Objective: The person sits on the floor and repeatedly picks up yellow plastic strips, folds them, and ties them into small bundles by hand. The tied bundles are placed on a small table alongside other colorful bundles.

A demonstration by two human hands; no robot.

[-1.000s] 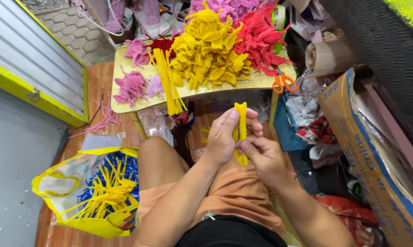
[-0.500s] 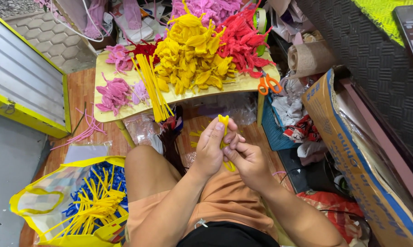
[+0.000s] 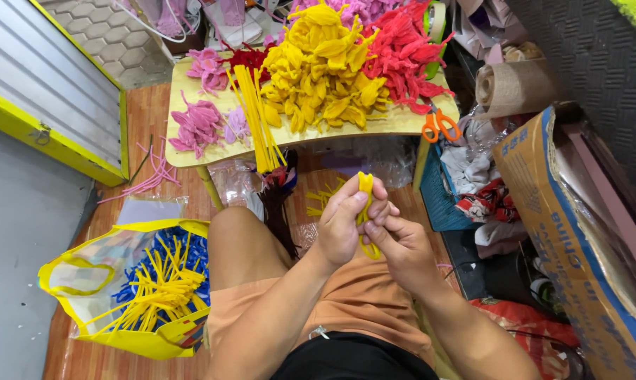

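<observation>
I have both hands pinching one fuzzy yellow pipe-cleaner strip (image 3: 366, 191) over my lap, left hand (image 3: 342, 226) clenched high, right hand (image 3: 395, 246) low. A second ago it stood straight; now it's folded into a loop. Beyond: one low table (image 3: 191, 151), one orange-handled pair of scissors (image 3: 439, 125), one yellow bag (image 3: 103, 271).

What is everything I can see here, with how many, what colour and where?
folded yellow stem: one, yellow, pinched between both hands
low table: one, pale yellow, ahead of the knees
yellow pile: one heap, table middle
red pile: one heap, table right
pink bunches: several, table left
straight stems: one bundle, yellow, overhanging the table edge
scissors: one, orange, table right corner
bag: one, yellow-trimmed, floor left, holding yellow and blue stems
left hand: one, gripping the stem
right hand: one, gripping below
</observation>
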